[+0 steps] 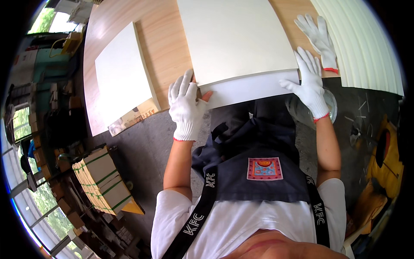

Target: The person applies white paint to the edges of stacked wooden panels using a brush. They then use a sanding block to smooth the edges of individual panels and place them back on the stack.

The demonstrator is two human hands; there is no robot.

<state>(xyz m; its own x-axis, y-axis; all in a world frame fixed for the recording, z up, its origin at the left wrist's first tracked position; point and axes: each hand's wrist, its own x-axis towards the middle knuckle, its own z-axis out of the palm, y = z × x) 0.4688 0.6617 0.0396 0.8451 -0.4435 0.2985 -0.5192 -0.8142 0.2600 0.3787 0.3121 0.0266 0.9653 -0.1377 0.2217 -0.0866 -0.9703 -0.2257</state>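
Note:
A wide stack of white sheets (237, 39) lies on the wooden table before me, and a white strip (254, 90) shows along its near edge. My left hand (186, 105), in a white knit glove with the thumb tip bare, rests at the strip's left end. Its fingers stretch forward beside the stack's corner, with the thumb over the strip. At the right end my right hand (308, 84), also gloved, lies with fingers spread, its thumb on the strip. Beyond it an empty white glove (318, 36) with a red cuff lies on the table.
To the left is a smaller stack of white sheets (123, 73) on the table (166, 52). Ridged white stacked material (362, 47) covers the right side. Strapped bundles (105, 179) stand at lower left, a yellow object (388, 149) at right. A round container (331, 103) stands below the table edge.

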